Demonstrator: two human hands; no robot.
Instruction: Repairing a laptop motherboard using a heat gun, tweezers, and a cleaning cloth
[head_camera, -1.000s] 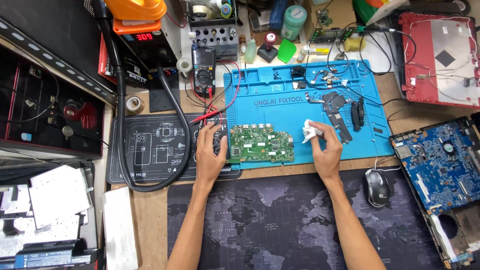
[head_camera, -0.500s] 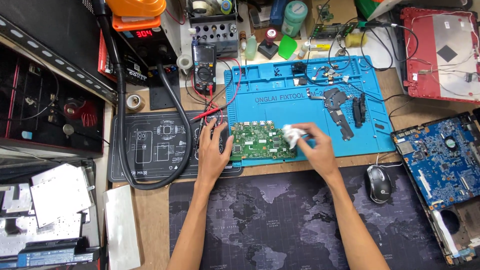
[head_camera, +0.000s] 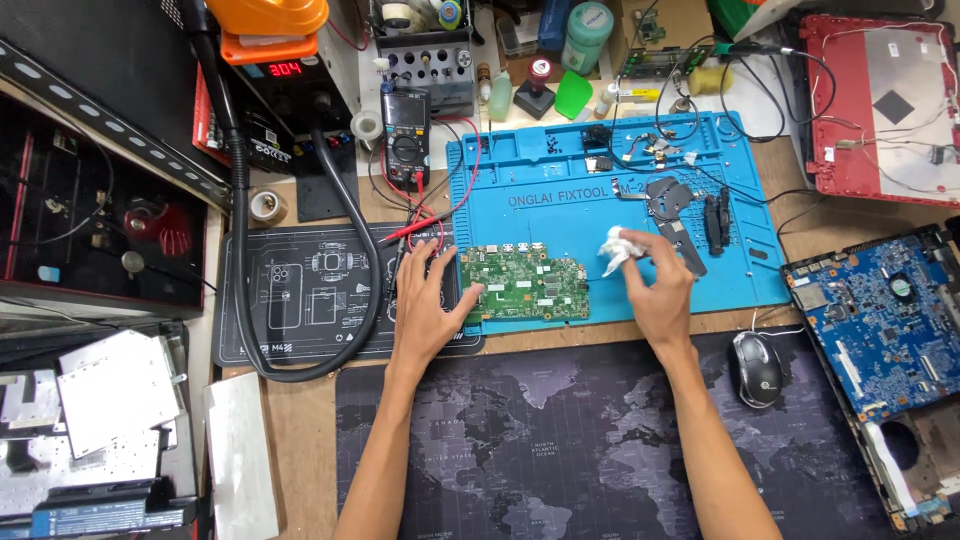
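A green circuit board (head_camera: 525, 283) lies on the blue work mat (head_camera: 560, 205). My left hand (head_camera: 425, 305) rests flat at the board's left edge, thumb touching it. My right hand (head_camera: 655, 285) hovers just right of the board and pinches a crumpled white tissue (head_camera: 615, 247) between its fingers.
A multimeter (head_camera: 407, 135) with red and black leads stands behind my left hand. A black hose (head_camera: 300, 300) loops over the grey mat (head_camera: 300, 290). A mouse (head_camera: 758, 368), a blue motherboard (head_camera: 885, 320), a red laptop shell (head_camera: 885, 100), bottles and small black parts (head_camera: 690, 215) surround the mat.
My right hand wiped the tissue across the green board, then pulled back to the right of it. My left hand stayed at the board's left edge.
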